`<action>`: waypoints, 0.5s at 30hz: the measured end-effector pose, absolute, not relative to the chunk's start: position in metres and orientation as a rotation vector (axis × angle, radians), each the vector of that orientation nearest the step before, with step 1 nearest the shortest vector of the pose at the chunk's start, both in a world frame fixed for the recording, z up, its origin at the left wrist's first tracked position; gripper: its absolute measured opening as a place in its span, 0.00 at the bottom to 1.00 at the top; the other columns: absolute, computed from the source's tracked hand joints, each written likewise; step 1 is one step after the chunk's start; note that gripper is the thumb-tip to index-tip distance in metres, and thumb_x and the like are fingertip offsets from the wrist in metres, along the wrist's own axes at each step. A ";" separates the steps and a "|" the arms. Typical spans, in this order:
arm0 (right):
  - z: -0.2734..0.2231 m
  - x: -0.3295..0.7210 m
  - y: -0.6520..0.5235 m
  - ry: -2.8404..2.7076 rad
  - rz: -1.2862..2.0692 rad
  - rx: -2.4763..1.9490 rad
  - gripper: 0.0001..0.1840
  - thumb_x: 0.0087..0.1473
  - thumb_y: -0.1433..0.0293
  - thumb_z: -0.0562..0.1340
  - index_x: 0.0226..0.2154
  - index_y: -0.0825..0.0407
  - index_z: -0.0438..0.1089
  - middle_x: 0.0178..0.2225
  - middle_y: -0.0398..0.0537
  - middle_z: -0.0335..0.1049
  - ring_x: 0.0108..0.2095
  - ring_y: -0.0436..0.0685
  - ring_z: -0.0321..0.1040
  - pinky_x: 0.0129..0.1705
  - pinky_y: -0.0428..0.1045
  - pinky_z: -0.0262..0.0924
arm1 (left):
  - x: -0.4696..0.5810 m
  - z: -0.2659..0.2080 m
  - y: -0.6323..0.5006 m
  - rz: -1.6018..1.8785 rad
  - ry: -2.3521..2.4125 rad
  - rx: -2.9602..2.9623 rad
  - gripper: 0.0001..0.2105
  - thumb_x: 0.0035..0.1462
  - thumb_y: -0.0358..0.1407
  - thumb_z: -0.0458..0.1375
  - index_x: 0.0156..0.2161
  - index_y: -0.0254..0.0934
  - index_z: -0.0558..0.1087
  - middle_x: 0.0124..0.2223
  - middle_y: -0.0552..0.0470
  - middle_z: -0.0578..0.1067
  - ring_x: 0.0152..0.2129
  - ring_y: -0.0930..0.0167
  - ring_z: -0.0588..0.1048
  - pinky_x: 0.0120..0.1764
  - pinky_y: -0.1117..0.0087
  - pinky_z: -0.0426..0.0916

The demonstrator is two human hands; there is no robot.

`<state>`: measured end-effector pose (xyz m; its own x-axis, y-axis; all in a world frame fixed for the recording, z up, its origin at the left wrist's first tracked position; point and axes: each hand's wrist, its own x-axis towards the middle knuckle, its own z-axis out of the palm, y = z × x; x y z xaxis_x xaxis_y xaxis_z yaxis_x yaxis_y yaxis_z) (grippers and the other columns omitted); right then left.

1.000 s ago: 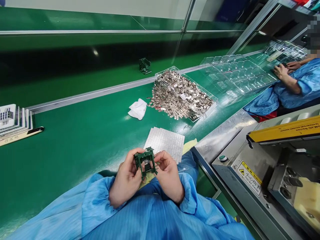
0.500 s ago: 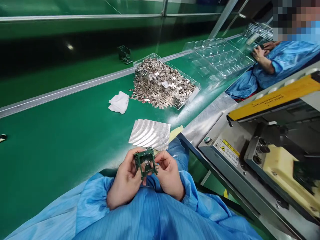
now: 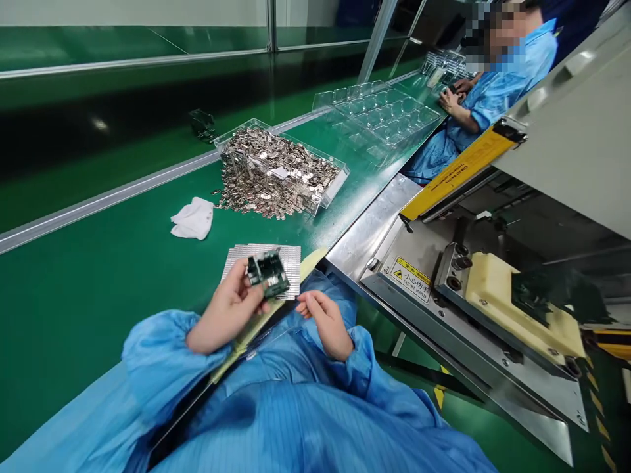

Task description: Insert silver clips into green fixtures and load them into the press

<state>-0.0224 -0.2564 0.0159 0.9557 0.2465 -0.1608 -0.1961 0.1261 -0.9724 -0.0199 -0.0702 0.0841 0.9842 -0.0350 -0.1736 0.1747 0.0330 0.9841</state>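
My left hand (image 3: 224, 309) is closed around the edge of a dark green frame-like plastic part (image 3: 269, 270), with the thumb on its near side. The part is tilted above a stack of silvery ridged strips (image 3: 294, 266), covering some of them. Just right of the part, my right hand (image 3: 328, 325) is apart from it, thumb and index finger pinched together. Whatever may be between those fingertips is too small to make out. Farther back, small metal pieces (image 3: 276, 174) spill out of a clear plastic box (image 3: 331, 187).
A white cloth (image 3: 193, 218) lies left of the metal pieces. Behind them stands another dark green part (image 3: 202, 125). Clear trays (image 3: 384, 115) sit farther right, near a co-worker's hands (image 3: 449, 98). A machine with a yellow bar (image 3: 456, 174) occupies the right side.
Both hands held the green part close to my body. Now the left hand has carried it forward over the strips, and the right hand has come off it. The view has swung right.
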 end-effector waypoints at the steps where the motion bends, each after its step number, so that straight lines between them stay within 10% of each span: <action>1: 0.013 -0.016 -0.255 -0.085 0.331 -1.442 0.25 0.57 0.47 0.62 0.31 0.53 0.72 0.27 0.47 0.70 0.29 0.54 0.65 0.33 0.46 0.60 | -0.009 0.084 -0.070 -0.141 0.112 1.518 0.23 0.51 0.44 0.64 0.47 0.36 0.60 0.30 0.57 0.73 0.19 0.76 0.73 0.21 0.79 0.67; 15: -0.025 -0.004 -0.246 -0.377 0.173 -2.071 0.26 0.67 0.60 0.45 0.22 0.50 0.62 0.25 0.49 0.67 0.30 0.56 0.66 0.35 0.49 0.60 | 0.020 0.061 -0.078 -0.092 0.080 1.348 0.22 0.51 0.40 0.65 0.46 0.38 0.59 0.34 0.56 0.73 0.21 0.77 0.75 0.24 0.80 0.70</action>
